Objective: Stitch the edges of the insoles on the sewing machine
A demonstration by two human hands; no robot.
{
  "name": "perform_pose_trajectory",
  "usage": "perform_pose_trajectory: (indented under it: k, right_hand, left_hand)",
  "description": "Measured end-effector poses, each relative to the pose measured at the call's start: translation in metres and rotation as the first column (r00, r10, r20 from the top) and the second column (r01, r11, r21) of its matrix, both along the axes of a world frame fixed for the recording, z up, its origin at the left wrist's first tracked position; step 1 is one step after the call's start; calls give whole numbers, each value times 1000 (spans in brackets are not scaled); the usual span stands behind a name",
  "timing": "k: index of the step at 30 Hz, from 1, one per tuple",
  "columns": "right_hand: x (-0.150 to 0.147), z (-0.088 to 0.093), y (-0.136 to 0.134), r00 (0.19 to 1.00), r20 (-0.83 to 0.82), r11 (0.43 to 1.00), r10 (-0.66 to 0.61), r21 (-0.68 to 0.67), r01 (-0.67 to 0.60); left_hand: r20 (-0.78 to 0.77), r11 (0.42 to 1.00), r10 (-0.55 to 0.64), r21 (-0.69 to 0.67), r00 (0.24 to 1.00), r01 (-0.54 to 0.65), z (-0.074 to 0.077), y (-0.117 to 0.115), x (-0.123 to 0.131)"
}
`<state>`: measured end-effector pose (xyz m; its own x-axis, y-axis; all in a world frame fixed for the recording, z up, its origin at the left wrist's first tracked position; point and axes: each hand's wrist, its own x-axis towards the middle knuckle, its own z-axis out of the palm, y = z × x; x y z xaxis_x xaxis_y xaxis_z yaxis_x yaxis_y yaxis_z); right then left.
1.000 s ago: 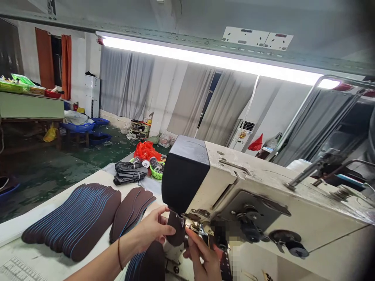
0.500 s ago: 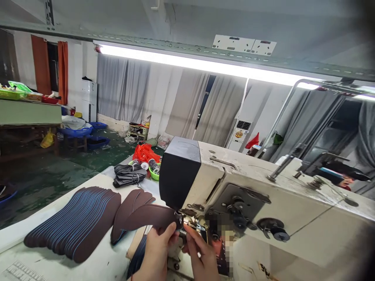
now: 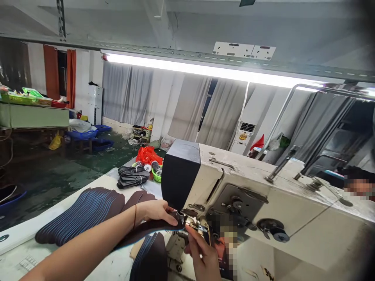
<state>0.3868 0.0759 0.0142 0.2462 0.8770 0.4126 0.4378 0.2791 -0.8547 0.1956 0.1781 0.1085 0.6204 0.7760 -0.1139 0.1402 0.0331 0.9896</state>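
At six o'clock, our right hand (image 3: 202, 249) bends its fingers beside the sole (image 3: 144, 228), gripping or not we cannot tell; at seven, our left hand (image 3: 161, 212) pinches it by the machine (image 3: 216, 175); orange curtains (image 3: 71, 78) hang at ten.

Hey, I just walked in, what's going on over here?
A person is working at a sewing machine with both bare hands. The left hand holds a dark brown piece with a blue edge, its end under the machine's head. The right hand has its fingertips close by; whether they touch the piece is unclear. Similar pieces lie in a fanned row on the left and a stack nearer the person.
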Motion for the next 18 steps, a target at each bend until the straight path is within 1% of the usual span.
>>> perform_pose_trajectory:
  k: [2, 3, 5, 7, 9, 11, 14, 16, 18]
  right_hand:
    - [-2, 2, 0, 1000, -19, 1000, -7, 12, 7]
    - [-3, 3, 0, 1000, -24, 1000, -9, 15, 9]
    - [-1, 2, 0, 1000, -14, 1000, 3, 6, -3]
    - [3, 0, 1, 999, 18, 1000, 26, -16, -26]
    - [7, -2, 2, 997, 54, 998, 57, -23, -55]
    - [8, -2, 3, 996, 66, 998, 66, 3, -66]
    - [6, 2, 2, 998, 64, 997, 19, 77, -24]
    - [5, 7, 0, 995, 100, 994, -9, 107, -2]
    - [5, 12, -1, 986, 163, 995, 20, 98, -36]
  left_hand:
    - [27, 996, -68, -63, 997, 70, -9, -16, -1]
    - [62, 994, -63, -82, 996, 68, -15, -25, 0]
    - [162, 992, 18, -126, 987, 3, -25, -42, 1]
    - [257, 977, 113, -207, 960, -60, -34, -54, 4]
    - [334, 963, 168, -256, 928, -82, -39, -61, 7]
    - [391, 964, 176, -253, 903, -78, -41, -68, 10]
    - [446, 966, 181, -248, 877, -73, -39, -80, 13]
    - [432, 961, 205, -257, 878, -98, -36, -88, 12]
    - [406, 955, 238, -265, 883, -135, -35, -96, 9]
